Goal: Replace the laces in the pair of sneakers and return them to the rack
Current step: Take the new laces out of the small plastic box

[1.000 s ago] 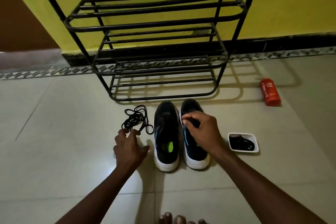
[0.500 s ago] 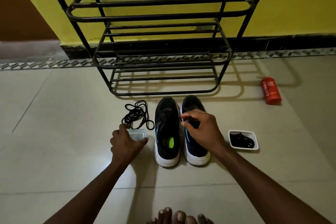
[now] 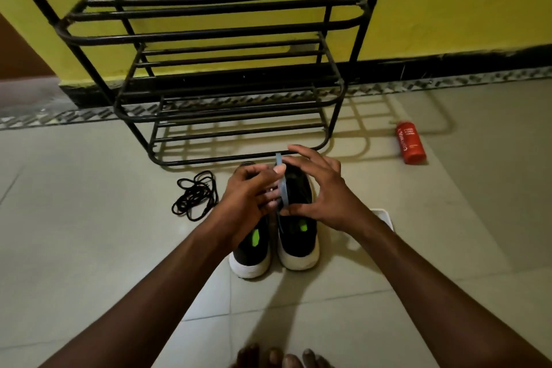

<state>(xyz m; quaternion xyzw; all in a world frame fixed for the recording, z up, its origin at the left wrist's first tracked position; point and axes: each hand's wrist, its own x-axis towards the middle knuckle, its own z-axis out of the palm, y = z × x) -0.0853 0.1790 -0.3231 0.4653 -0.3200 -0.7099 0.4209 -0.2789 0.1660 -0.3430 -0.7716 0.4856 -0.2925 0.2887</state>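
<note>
Two black sneakers with white soles stand side by side on the floor, toes toward the rack: the left sneaker and the right sneaker. Both hands hover just above them. My left hand pinches a folded blue lace between thumb and fingers, holding it upright. My right hand is beside the lace with fingers spread, its thumb touching the lace's lower part. A loose end of the lace hangs down between the shoes. The old black laces lie in a tangle left of the sneakers.
The black metal shoe rack stands against the yellow wall just beyond the sneakers. A red bottle lies on the tiles at the right. A white tray is mostly hidden behind my right wrist. My toes show at the bottom edge.
My left hand left the small container on the floor and rose over the sneakers with the blue lace. My right hand lifted off the right sneaker and spread beside the lace.
</note>
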